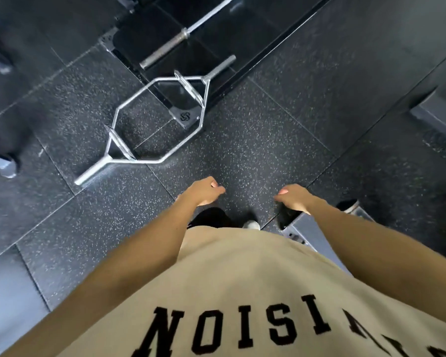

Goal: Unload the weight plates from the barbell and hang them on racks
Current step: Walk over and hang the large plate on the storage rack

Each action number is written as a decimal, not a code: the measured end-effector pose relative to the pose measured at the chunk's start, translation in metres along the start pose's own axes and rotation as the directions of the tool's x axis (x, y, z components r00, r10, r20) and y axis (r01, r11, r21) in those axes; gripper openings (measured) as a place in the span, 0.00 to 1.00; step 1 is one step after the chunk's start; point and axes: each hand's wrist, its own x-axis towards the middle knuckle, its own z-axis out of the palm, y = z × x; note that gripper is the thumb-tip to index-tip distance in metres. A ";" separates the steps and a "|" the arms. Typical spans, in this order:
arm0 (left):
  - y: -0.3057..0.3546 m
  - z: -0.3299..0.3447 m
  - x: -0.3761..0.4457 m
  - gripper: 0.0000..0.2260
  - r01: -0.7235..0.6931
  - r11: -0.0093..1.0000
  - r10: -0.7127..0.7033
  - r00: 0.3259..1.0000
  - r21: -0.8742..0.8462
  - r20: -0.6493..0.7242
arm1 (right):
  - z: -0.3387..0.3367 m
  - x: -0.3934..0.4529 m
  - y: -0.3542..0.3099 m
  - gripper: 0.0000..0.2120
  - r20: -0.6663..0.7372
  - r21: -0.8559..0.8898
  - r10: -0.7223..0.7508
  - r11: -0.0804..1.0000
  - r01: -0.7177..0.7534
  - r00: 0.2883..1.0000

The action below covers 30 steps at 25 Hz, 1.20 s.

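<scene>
Hands hang in front of the person's waist, both holding nothing. The left hand (206, 190) has its fingers loosely curled inward, thumb side toward the middle; the right hand (293, 197) mirrors it, fingers loosely curled as well, and the 2 are apart with bare floor between them.

The straight barbell (180, 38) lies on the black platform (242, 60) at the top of the view, running diagonally; its near sleeve is bare steel with no plate on it, and the far end runs out of view. Just beside it, nearer the person, a chrome hex trap bar (155, 119) lies flat, partly on the speckled rubber floor (255, 140) and partly over the platform's corner; both of its sleeves are bare too. No weight plate can be made out anywhere in view.

A beige T-shirt (242, 279) with black block lettering fills the bottom of the view. Below the hands, a black shoe (211, 217) and the white toe of another shoe (251, 224) show. Grey metal equipment bases sit at the left edge (3, 166) and the right edge (438, 112), blurred.
</scene>
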 end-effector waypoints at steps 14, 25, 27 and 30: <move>0.172 -0.269 0.287 0.17 -0.097 0.989 0.079 0.986 0.114 0.148 | -0.278 0.233 -0.104 0.18 -0.123 0.309 0.198 0.939 -0.152 0.972; 0.436 -0.350 0.470 0.20 -0.238 0.850 0.065 0.933 0.471 0.353 | -0.496 0.371 -0.035 0.17 0.010 0.228 0.273 0.936 -0.268 0.962; 0.513 -0.376 0.501 0.18 -0.271 0.822 0.104 0.936 0.500 0.337 | -0.570 0.394 -0.008 0.15 -0.023 0.325 0.323 0.898 -0.298 0.946; 0.625 -0.405 0.546 0.16 -0.322 0.876 0.251 0.940 0.360 0.231 | -0.674 0.427 0.030 0.15 -0.154 0.436 0.361 0.860 -0.264 0.920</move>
